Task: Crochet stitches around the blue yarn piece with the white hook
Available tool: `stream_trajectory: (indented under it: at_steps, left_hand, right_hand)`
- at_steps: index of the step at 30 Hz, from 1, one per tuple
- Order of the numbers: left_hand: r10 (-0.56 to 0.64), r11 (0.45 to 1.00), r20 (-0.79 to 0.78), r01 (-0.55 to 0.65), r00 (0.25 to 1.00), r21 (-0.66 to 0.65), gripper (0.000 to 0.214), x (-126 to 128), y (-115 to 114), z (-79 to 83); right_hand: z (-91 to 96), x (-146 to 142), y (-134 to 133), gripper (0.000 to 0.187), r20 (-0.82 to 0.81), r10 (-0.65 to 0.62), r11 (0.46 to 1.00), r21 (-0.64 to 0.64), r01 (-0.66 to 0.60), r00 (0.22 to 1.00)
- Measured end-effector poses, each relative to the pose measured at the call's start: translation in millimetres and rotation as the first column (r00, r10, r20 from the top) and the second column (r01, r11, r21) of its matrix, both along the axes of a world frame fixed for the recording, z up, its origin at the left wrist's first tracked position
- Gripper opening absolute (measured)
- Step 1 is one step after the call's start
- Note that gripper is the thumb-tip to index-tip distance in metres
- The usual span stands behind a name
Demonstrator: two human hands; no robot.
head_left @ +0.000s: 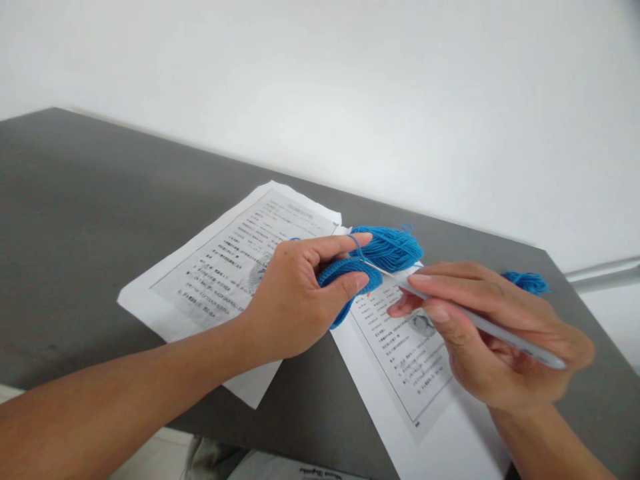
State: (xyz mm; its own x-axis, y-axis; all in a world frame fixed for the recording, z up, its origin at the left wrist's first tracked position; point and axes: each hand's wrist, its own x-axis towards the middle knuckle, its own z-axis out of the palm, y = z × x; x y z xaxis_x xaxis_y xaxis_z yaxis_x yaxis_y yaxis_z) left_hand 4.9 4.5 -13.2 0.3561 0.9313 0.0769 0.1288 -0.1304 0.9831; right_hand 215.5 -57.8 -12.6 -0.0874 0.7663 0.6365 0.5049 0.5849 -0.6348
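My left hand (pixel 300 300) is closed on a piece of blue crochet work (pixel 345 272), the thumb pressing its near face. Blue yarn (pixel 359 245) loops over the raised left index finger. In my right hand (pixel 505 333) is a crochet hook (pixel 480 323) with a grey handle, gripped like a pen. Its thin metal tip meets the upper edge of the crochet work, close to the yarn strand. Just behind the left fingertips lies a skein of blue yarn (pixel 390 247). Part of the crochet work is hidden by the left hand.
Two printed sheets lie under the hands, a left sheet (pixel 210 267) and a right sheet (pixel 395 400), on a dark grey table (pixel 100 200). A smaller bundle of blue yarn (pixel 527 282) sits beyond the right hand. A white wall (pixel 320 87) rises behind the table.
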Motion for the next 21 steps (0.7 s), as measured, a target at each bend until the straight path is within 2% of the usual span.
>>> stream_trajectory:
  at_steps: [6,11,16,21]
  left_hand:
    - [-0.018,1.0,0.006,0.018,1.0,0.012,0.045,0.4,0.7,-2.0]
    - [-0.005,0.997,0.08,0.011,0.997,-0.079,0.043,1.2,-1.0,-2.1]
    - [0.047,0.977,0.275,0.013,0.96,-0.212,0.035,5.2,-2.1,-5.4]
    - [0.065,0.967,0.435,0.05,0.898,-0.248,0.019,7.0,-2.9,-12.0]
  right_hand:
    - [-8.4,-12.4,1.6,0.043,0.056,-0.021,0.997,0.074,0.016,0.998]
    - [-8.9,-17.5,1.4,0.039,0.012,-0.026,0.997,0.072,0.025,1.0]
    - [-9.5,-17.0,2.6,0.038,0.01,-0.005,0.996,0.093,0.004,1.0]
    - [-10.5,-12.5,4.2,0.039,0.084,0.056,0.989,0.135,-0.067,0.995]
